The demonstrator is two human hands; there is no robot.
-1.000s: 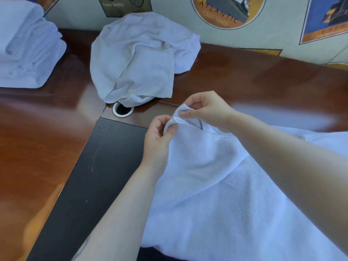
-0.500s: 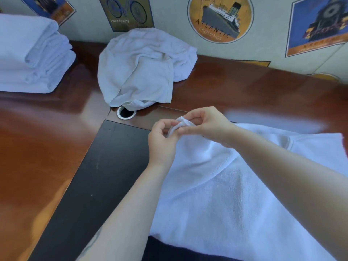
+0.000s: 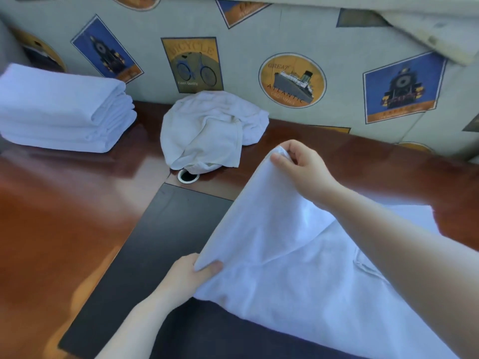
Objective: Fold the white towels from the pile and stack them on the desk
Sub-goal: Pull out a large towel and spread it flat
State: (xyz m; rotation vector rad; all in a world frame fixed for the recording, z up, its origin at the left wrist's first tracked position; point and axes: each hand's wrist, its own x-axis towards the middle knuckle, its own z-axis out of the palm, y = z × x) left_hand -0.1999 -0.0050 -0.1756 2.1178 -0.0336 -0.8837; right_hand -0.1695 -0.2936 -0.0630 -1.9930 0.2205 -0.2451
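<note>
Head cam: the white towel [image 3: 298,255] is spread on the desk [image 3: 64,229], right hand [image 3: 303,167] pinching 1 corner up high, left hand [image 3: 191,273] gripping the near edge. Looks like mid-fold. Next it probably needs the edges lined up and laid flat. Unfolded pile [image 3: 210,130] and folded stack [image 3: 64,110] sit behind.

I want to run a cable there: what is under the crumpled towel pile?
A round white-rimmed desk hole shows partly under the crumpled towel pile; its far edge is covered.
</note>
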